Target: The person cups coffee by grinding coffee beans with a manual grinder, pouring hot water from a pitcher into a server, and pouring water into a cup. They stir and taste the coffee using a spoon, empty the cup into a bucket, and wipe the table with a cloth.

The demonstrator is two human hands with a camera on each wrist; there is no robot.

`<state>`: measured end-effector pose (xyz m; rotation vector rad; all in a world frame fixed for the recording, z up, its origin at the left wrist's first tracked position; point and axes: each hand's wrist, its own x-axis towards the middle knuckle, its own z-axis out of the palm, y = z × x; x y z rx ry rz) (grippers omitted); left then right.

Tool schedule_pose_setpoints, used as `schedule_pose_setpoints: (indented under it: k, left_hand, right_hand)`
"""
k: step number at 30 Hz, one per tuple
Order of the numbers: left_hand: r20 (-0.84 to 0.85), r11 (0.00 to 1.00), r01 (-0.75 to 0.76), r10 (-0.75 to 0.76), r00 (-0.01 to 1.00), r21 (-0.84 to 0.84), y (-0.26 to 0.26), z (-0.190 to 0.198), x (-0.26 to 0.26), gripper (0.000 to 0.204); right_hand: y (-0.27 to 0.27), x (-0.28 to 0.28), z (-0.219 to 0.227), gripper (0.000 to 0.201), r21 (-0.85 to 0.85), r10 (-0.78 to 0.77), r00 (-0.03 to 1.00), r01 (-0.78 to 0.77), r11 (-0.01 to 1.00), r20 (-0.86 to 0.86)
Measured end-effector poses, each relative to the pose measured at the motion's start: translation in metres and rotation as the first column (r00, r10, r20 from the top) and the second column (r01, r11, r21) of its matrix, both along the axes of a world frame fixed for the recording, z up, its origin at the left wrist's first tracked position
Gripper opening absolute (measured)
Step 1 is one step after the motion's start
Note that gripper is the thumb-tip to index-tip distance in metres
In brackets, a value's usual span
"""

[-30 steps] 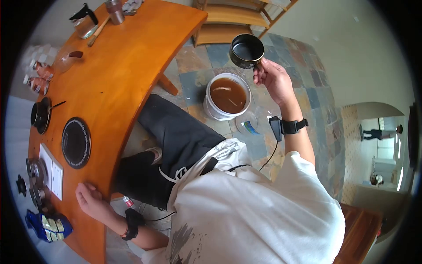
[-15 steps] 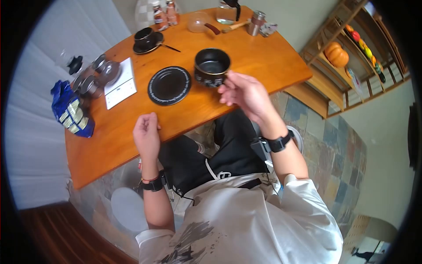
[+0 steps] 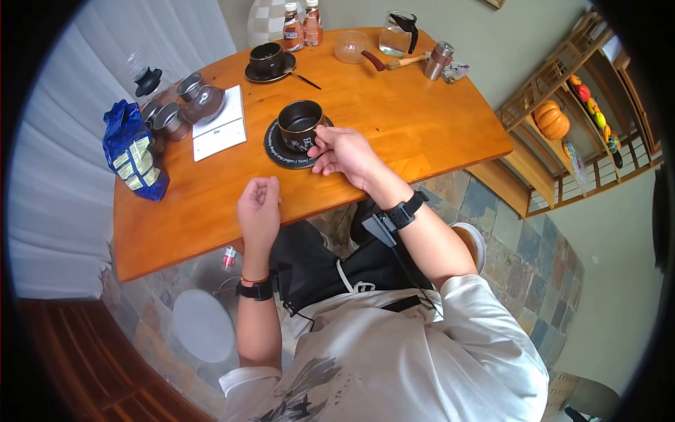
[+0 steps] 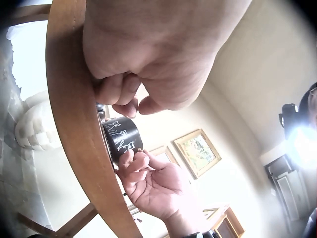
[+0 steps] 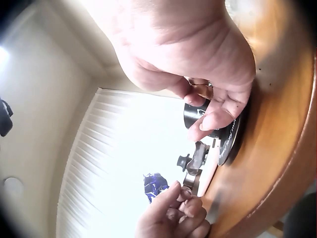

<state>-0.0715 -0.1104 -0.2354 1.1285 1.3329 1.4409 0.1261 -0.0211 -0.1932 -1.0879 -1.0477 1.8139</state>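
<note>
My right hand (image 3: 342,155) pinches the handle of a black cup (image 3: 301,121) with a gold rim. The cup overlaps the black saucer (image 3: 285,160), which has white lettering round its border. White line drawings decorate the side of the cup (image 4: 121,138) in the left wrist view. From the right wrist, the cup (image 5: 190,116) shows partly behind my fingers, close over the saucer (image 5: 229,146). Loosely curled and holding nothing, my left hand (image 3: 259,209) rests by the table's near edge, left of the saucer.
On the wooden table (image 3: 365,133), a second black cup (image 3: 267,59) sits on its saucer with a spoon. To the left are a white scale (image 3: 219,137), a glass pot (image 3: 205,104) and a blue bag (image 3: 137,151). A water jug (image 3: 395,39) and metal tumbler (image 3: 439,60) stand far right.
My right hand has brought the cup from above the floor bucket on the right, across the table's edge and left to the saucer. The view has turned towards the table; the left hand stays near its edge.
</note>
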Motion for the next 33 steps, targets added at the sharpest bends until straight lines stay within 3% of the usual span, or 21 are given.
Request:
schedule_pose_setpoints:
  k: [14, 18, 22, 27, 29, 31, 33]
  left_hand:
    - [-0.022, 1.000, 0.022, -0.022, 1.000, 0.006, -0.001, -0.002, -0.002, 0.019]
    - [-0.066, 1.000, 0.021, -0.020, 0.998, 0.012, -0.002, -0.003, -0.004, 0.018]
    - [-0.029, 0.999, 0.030, -0.029, 0.999, 0.028, -0.001, -0.010, -0.006, 0.018]
    - [-0.028, 0.999, 0.032, -0.031, 0.999, 0.021, -0.002, -0.010, -0.006, 0.018]
    - [-0.077, 1.000, 0.014, -0.015, 0.997, -0.010, -0.003, -0.008, -0.006, 0.019]
    - [-0.064, 1.000, 0.025, -0.025, 0.998, 0.000, -0.003, -0.008, -0.006, 0.019]
    - [-0.079, 1.000, -0.009, 0.007, 0.997, -0.019, -0.003, -0.006, -0.005, 0.020]
  right_hand:
    - [-0.001, -0.005, -0.001, 0.036, -0.002, 0.041, 0.983, -0.042, 0.999, 0.178]
    - [-0.006, 0.009, 0.004, 0.030, 0.110, -0.098, 0.959, 0.071, 0.991, 0.267]
    - [0.007, 0.062, 0.007, 0.029, 0.222, -0.271, 0.910, 0.208, 0.953, 0.313]
    - [0.055, 0.170, 0.017, 0.020, 0.275, -0.454, 0.785, 0.367, 0.889, 0.421]
    - [0.079, 0.208, 0.019, 0.020, 0.311, -0.547, 0.691, 0.450, 0.837, 0.473]
    - [0.117, 0.252, 0.006, 0.021, 0.424, -0.624, 0.517, 0.460, 0.780, 0.586]
    - [0.132, 0.265, 0.022, 0.028, 0.533, -0.675, 0.360, 0.422, 0.733, 0.644]
